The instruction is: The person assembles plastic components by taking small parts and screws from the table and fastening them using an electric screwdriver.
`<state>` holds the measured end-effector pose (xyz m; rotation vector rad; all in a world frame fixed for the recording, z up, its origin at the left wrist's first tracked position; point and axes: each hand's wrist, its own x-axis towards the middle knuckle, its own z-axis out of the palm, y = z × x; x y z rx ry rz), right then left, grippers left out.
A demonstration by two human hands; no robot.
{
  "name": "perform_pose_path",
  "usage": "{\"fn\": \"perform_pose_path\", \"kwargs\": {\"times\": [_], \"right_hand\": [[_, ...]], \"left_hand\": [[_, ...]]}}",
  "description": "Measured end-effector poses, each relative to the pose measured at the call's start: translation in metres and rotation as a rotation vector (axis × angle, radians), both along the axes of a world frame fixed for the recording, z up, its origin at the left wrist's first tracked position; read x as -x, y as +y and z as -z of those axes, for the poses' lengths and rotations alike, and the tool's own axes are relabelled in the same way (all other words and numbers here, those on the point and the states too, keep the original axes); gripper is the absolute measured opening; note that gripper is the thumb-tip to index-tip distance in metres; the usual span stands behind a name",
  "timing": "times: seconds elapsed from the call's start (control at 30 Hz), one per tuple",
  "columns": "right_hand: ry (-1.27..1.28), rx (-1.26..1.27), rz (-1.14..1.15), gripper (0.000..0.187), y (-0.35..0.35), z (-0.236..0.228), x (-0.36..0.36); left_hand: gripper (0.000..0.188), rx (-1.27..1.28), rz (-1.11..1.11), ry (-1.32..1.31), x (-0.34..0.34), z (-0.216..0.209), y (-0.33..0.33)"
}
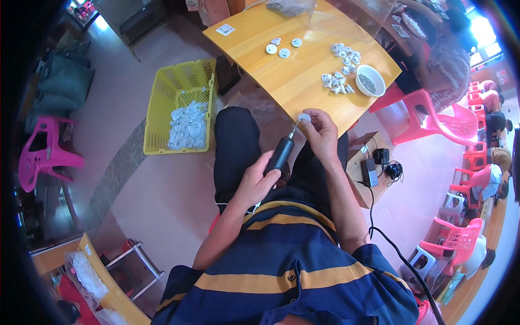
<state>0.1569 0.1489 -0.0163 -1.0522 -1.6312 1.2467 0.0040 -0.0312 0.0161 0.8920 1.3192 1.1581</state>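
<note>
My left hand (257, 181) is wrapped round the black body of an electric screwdriver (280, 154), whose thin metal bit points up and away from me. At the bit's tip, my right hand (320, 134) pinches a small white plastic part (304, 117) just off the near edge of the wooden table (260, 59). Bit and part meet or nearly meet; I cannot tell which. On the table, a white bowl (381, 81) holds small grey metal pieces, likely screws. Beside it lie piles of small white plastic parts (337, 83), and farther left several round white pieces (284, 53).
A yellow crate (150, 130) with many white parts stands on the floor at left. Pink chairs (46, 146) stand on both sides. A cardboard box (360, 187) at right carries black adapters (369, 172); a black cable (387, 238) runs past my right arm. Other people sit at right.
</note>
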Motion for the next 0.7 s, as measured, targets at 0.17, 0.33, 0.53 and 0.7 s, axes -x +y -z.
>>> {"fn": "perform_pose_path", "kwargs": {"times": [0.17, 0.33, 0.53, 0.7], "right_hand": [[-0.004, -0.052, 0.007, 0.018, -0.002, 0.001, 0.0], [-0.03, -0.088, 0.027, 0.016, -0.002, 0.002, 0.002], [-0.033, -0.131, 0.038, 0.015, -0.003, 0.002, 0.005], [-0.064, -0.221, 0.109, 0.012, -0.007, -0.007, 0.009]], "left_hand": [[0.045, -0.005, -0.015, 0.037, -0.001, 0.004, -0.001], [0.044, -0.002, 0.001, 0.046, 0.0, 0.005, 0.0], [0.044, -0.029, -0.013, 0.055, 0.001, 0.008, 0.001], [0.044, -0.001, -0.029, 0.027, -0.001, 0.005, 0.001]]}}
